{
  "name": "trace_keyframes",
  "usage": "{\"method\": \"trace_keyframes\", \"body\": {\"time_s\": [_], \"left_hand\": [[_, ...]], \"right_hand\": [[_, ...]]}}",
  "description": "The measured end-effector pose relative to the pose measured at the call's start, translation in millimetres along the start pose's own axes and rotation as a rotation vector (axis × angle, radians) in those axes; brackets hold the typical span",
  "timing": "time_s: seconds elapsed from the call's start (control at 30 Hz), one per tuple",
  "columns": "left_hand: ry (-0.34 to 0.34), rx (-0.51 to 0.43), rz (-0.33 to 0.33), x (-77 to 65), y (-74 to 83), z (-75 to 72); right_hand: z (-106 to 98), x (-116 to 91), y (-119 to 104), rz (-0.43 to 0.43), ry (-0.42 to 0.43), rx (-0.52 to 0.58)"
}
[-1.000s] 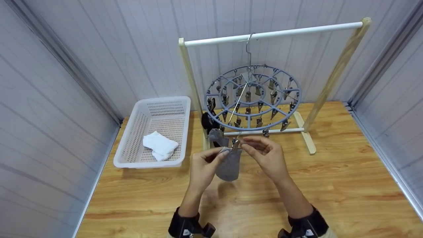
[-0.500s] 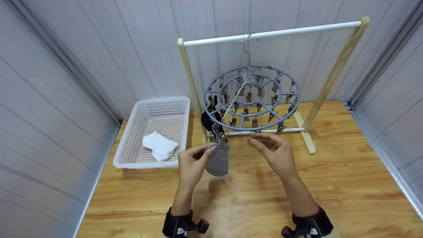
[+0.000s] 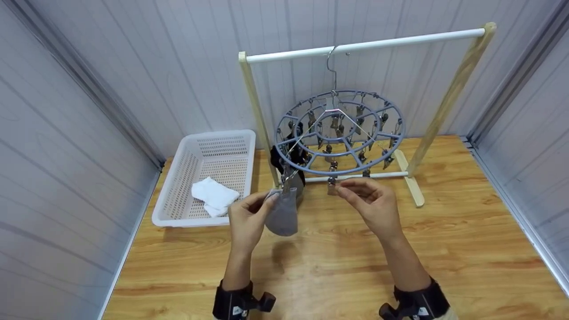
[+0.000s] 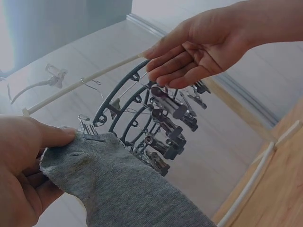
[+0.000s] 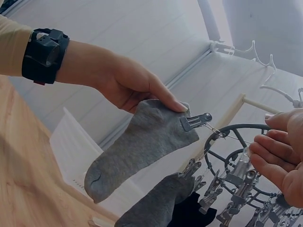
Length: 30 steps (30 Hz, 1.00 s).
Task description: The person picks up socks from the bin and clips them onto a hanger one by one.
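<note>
My left hand [image 3: 246, 222] pinches the cuff of a grey sock [image 3: 283, 215] between thumb and fingers. A metal clip [image 5: 194, 121] bites the same cuff, tying the sock to the round blue-grey clip hanger [image 3: 338, 171]. My right hand [image 3: 375, 206] is raised at the hanger's front edge with fingers loosely bent, its fingertips right beside a hanging clip [image 3: 332, 186]; in the right wrist view nothing shows between them. Another grey sock [image 5: 156, 203] hangs from a clip behind the first, and a black sock [image 5: 194, 212] beyond it.
The hanger's hook sits over the white bar [image 3: 400, 42] of a wooden-legged rack [image 3: 449, 102]. To the left stands a white perforated basket [image 3: 173, 195] with folded white socks [image 3: 215, 195] inside. Several unused clips dangle under the hanger. Panelled walls enclose the wooden surface [image 3: 338, 275].
My left hand has moved left with the grey sock, and the hanger has turned along with it. My right hand has come away from the sock's clip and shifted slightly right.
</note>
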<state>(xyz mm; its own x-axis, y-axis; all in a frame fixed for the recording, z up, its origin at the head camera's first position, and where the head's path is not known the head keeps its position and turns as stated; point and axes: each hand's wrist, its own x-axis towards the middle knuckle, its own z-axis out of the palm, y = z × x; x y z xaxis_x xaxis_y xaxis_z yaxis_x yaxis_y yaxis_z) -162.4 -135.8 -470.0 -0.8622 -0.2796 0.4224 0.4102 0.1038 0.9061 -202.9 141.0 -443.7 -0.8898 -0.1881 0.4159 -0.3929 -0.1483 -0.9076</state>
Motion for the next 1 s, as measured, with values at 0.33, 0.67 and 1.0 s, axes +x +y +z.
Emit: {"method": "trace_keyframes", "body": {"time_s": [0.33, 0.67, 1.0], "left_hand": [[0.025, 0.002, 0.006, 2.3, -0.5, -6.2], [0.04, 0.008, 0.001, 3.0, 3.7, -9.5], [0.028, 0.011, 0.01, 1.2, 8.3, -9.0]], "right_hand": [[1.0, -0.2, 1.3, -0.022, 0.025, -0.088], [4.5, 0.3, 5.1, 0.034, 0.021, -0.095], [7.3, 1.2, 15.7, 0.054, -0.002, -0.101]]}}
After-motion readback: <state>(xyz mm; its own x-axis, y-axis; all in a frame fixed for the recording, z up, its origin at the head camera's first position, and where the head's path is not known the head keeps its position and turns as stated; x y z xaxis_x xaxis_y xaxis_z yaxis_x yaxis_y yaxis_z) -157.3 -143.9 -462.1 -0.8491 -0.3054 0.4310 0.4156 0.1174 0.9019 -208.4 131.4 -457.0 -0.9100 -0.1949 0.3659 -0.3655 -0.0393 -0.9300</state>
